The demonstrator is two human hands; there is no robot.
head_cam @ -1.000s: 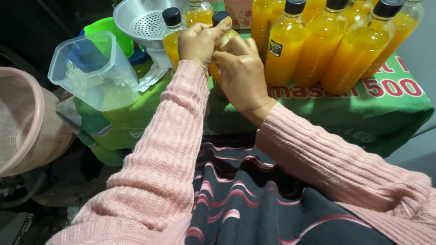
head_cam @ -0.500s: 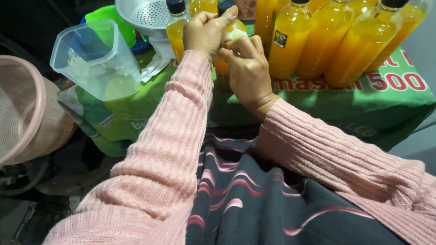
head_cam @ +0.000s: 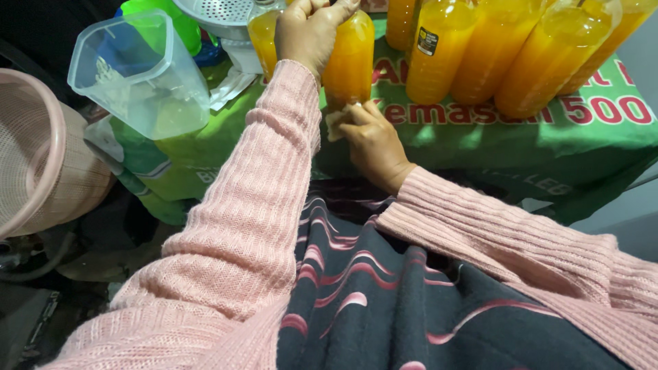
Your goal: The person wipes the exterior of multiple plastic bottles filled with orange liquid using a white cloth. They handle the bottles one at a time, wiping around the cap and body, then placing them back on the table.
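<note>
Left hand [head_cam: 308, 31] is wrapped around the top of an orange juice bottle [head_cam: 349, 58], fingers closed on the neck; the cap end is cut off by the frame edge. The bottle stands upright on the table [head_cam: 480, 147], which is draped in a green printed cloth.

Right hand [head_cam: 373, 140] sits directly below, at the bottle's base, fingers curled and pinching a small pale scrap [head_cam: 334, 123] — cloth or paper, can't tell which. The scrap touches the bottle's lower wall. So the bottle is between both hands: left on top, right at the bottom front.

A second, partly hidden juice bottle [head_cam: 264, 34] stands just left of the held one, behind the left wrist. A row of filled juice bottles [head_cam: 493, 58] stands to the right, close together, near but apart from the held bottle.

Further left: a clear plastic measuring jug [head_cam: 140, 75], tilted; a metal strainer [head_cam: 223, 14] behind it; a pink mesh basket [head_cam: 41, 154] at the far left edge, off the table.
</note>
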